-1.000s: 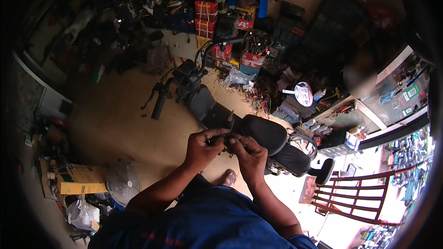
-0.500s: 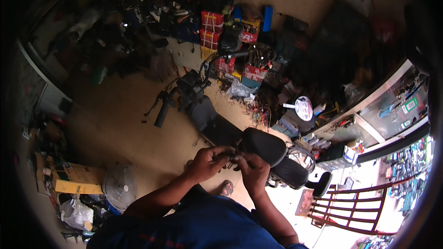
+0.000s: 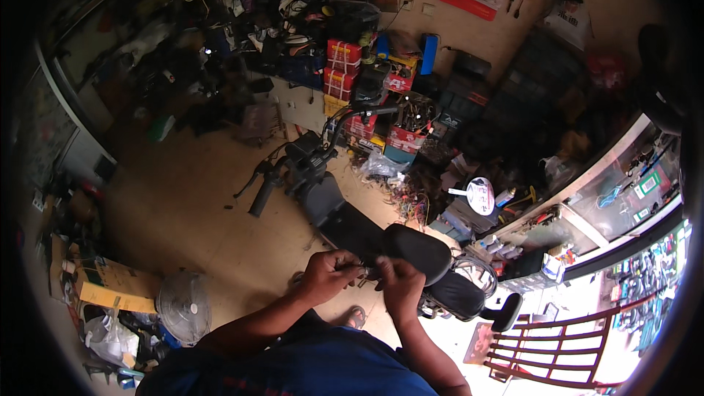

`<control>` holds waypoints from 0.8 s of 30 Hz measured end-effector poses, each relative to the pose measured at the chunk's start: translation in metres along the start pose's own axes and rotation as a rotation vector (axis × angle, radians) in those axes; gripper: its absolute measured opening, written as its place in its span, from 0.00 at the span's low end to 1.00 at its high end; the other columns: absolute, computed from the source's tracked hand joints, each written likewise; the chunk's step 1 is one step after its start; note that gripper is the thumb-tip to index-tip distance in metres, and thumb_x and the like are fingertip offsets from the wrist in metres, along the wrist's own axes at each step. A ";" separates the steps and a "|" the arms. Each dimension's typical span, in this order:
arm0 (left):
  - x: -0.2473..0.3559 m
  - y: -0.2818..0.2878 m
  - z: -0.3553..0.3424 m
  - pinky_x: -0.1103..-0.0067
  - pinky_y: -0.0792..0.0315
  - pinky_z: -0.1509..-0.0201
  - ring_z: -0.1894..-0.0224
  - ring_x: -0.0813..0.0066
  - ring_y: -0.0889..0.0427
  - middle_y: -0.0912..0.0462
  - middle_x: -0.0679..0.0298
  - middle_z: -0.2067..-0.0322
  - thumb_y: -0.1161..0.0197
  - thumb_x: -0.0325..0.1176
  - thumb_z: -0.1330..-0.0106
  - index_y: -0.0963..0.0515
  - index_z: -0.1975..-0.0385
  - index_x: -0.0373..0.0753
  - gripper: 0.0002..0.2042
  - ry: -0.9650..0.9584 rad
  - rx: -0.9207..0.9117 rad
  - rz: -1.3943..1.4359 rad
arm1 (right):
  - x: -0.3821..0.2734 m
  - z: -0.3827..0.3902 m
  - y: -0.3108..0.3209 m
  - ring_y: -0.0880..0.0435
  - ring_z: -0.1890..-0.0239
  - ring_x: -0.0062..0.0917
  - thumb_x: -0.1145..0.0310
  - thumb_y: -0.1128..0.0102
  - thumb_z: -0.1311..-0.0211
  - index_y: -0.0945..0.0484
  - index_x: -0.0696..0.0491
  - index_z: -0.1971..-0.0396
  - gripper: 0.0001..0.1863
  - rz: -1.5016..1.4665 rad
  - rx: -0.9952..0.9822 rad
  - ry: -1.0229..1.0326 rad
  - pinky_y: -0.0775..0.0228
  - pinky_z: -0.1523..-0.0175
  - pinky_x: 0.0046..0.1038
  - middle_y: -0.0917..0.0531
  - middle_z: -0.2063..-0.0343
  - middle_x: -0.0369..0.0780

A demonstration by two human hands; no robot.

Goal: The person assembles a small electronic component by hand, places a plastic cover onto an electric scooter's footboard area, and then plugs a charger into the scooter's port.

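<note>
Both hands meet in front of my body, beside the black seat of an electric scooter. My left hand is closed in a pinch, fingertips pointing right. Facing it, my right hand pinches too, its thumb and fingers close to the left ones. Something small and dark, with a pale glint, shows between the fingertips; its kind is too small to tell. Beyond the hands stand the scooter's dark footboard and its handlebar, turned toward the far left.
A grey fan and cardboard box stand at the left. Red boxes, a box of tools and tangled wires lie beyond the scooter. A glass case and wooden rack are at the right.
The view has tipped upward, so the far wall shows more and most things sit lower. Both hands stay together, with small shifts of the fingers at the pinch.
</note>
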State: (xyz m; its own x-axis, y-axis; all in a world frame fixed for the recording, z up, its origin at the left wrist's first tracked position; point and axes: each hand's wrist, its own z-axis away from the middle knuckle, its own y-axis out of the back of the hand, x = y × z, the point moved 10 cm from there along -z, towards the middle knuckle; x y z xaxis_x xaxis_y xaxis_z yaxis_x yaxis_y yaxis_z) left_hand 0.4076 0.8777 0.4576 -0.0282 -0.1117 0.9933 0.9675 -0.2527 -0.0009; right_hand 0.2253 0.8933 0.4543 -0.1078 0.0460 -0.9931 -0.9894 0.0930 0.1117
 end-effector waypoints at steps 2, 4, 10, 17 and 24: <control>0.021 -0.003 0.003 0.82 0.23 0.69 0.72 0.84 0.18 0.14 0.67 0.71 0.31 0.26 0.29 0.16 0.63 0.34 0.02 -0.229 0.029 -0.200 | 0.052 -0.005 -0.019 0.15 0.78 0.20 0.65 0.27 0.29 0.12 0.58 0.67 0.11 -0.663 -0.124 -0.540 0.28 0.75 0.23 0.11 0.74 0.39; -0.004 -0.004 0.001 0.82 0.23 0.69 0.72 0.83 0.17 0.13 0.66 0.71 0.30 0.27 0.29 0.16 0.62 0.34 0.03 -0.015 -0.024 0.015 | 0.037 -0.002 -0.011 0.18 0.80 0.20 0.61 0.30 0.27 0.12 0.59 0.67 0.15 -0.324 0.044 -0.374 0.30 0.75 0.22 0.12 0.77 0.39; -0.031 -0.001 0.009 0.81 0.23 0.70 0.72 0.80 0.16 0.12 0.63 0.69 0.32 0.28 0.27 0.16 0.61 0.32 0.05 0.205 -0.023 0.354 | -0.068 0.009 -0.021 0.17 0.79 0.19 0.59 0.33 0.25 0.12 0.59 0.68 0.17 0.520 0.017 0.458 0.29 0.74 0.22 0.11 0.76 0.39; -0.015 -0.008 0.006 0.82 0.23 0.68 0.73 0.82 0.17 0.13 0.65 0.70 0.34 0.31 0.25 0.18 0.59 0.34 0.07 0.090 -0.024 0.111 | 0.000 -0.004 -0.008 0.17 0.79 0.19 0.61 0.31 0.26 0.13 0.60 0.67 0.16 -0.164 0.072 -0.193 0.30 0.74 0.20 0.13 0.78 0.38; 0.005 -0.007 0.004 0.81 0.22 0.67 0.72 0.80 0.16 0.13 0.63 0.69 0.32 0.30 0.26 0.18 0.61 0.34 0.05 -0.199 0.052 -0.224 | 0.015 -0.005 -0.002 0.18 0.79 0.19 0.57 0.32 0.25 0.15 0.61 0.70 0.20 -0.176 0.023 -0.290 0.31 0.74 0.21 0.13 0.79 0.40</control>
State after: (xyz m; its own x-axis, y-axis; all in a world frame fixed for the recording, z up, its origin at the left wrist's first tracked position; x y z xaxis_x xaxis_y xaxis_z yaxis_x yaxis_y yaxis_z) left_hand 0.4018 0.8828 0.4635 -0.1975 0.1334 0.9712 0.9545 -0.1997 0.2216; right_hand 0.2249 0.8887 0.4391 0.0995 0.3081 -0.9461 -0.9876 0.1468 -0.0560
